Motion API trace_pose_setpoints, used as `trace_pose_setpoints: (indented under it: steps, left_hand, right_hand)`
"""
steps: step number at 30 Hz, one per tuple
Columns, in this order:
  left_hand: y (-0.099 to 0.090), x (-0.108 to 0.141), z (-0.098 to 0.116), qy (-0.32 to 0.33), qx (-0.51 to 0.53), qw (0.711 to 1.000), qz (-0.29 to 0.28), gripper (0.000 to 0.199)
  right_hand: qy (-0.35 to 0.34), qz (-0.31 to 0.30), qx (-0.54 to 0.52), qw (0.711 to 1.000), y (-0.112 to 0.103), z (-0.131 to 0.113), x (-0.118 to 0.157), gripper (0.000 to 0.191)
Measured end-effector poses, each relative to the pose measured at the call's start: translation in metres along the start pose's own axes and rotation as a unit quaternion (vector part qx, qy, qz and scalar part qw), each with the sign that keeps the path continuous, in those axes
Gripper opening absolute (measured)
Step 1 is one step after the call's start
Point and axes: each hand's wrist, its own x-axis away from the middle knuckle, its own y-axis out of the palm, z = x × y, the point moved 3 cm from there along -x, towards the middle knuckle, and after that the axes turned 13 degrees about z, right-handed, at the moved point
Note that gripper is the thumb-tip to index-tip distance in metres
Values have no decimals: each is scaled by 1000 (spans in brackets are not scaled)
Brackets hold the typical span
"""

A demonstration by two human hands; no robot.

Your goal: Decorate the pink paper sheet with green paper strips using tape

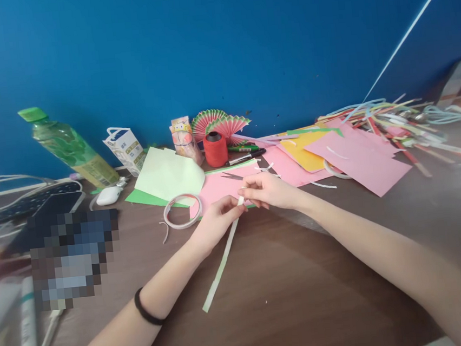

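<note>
My left hand (223, 217) pinches a long pale green paper strip (225, 259) near its upper end. The strip hangs down toward me, its loose end low in front of the desk's middle. At that same upper end are the closed fingers of my right hand (268, 189); what lies between those fingertips is small and partly hidden. Just beyond the hands, dark scissors blades (232, 176) show on pink paper (215, 179). A roll of tape (182, 211) lies left of my left hand.
At the left stand a green-capped bottle (73, 147) and a small carton (125, 149). A red thread spool (216, 150) and folded paper fans (221, 125) are at the back. Pink sheets (357, 156) and a heap of paper strips (396, 119) lie right.
</note>
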Motion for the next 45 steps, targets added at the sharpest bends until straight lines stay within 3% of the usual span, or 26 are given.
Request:
trace_pose_setpoints:
  steps: [5,10,15,20,23,29,40,45]
  left_hand:
    - [5,4,1,13,28,999,-15,23]
    - [11,7,-1,9,105,994,-26,22]
    - [14,4,-11,-5,143,989,-45,23]
    - [12,1,-12,-37,162,985,-40,23]
    - [11,2,-8,-35,157,986,-50,23]
    - [14,3,-8,-25,148,988,-42,21]
    - [14,1,-10,-29,146,988,-39,14]
    - [12,-2,-16,-53,189,980,33,12]
  right_hand:
    - [33,-24,-72,997,0,4,-3,28]
    - [65,-9,-128,990,1,10,-6,27]
    - [55,12,-161,985,6,17,-5,36]
    - [26,-5,-140,990,15,17,-2,49]
    - [28,20,-121,992,21,18,1,40]
    - [76,88,-186,976,27,34,2,40]
    - [86,110,-238,961,27,41,2,44]
    - [14,178,-157,971,22,32,8,37]
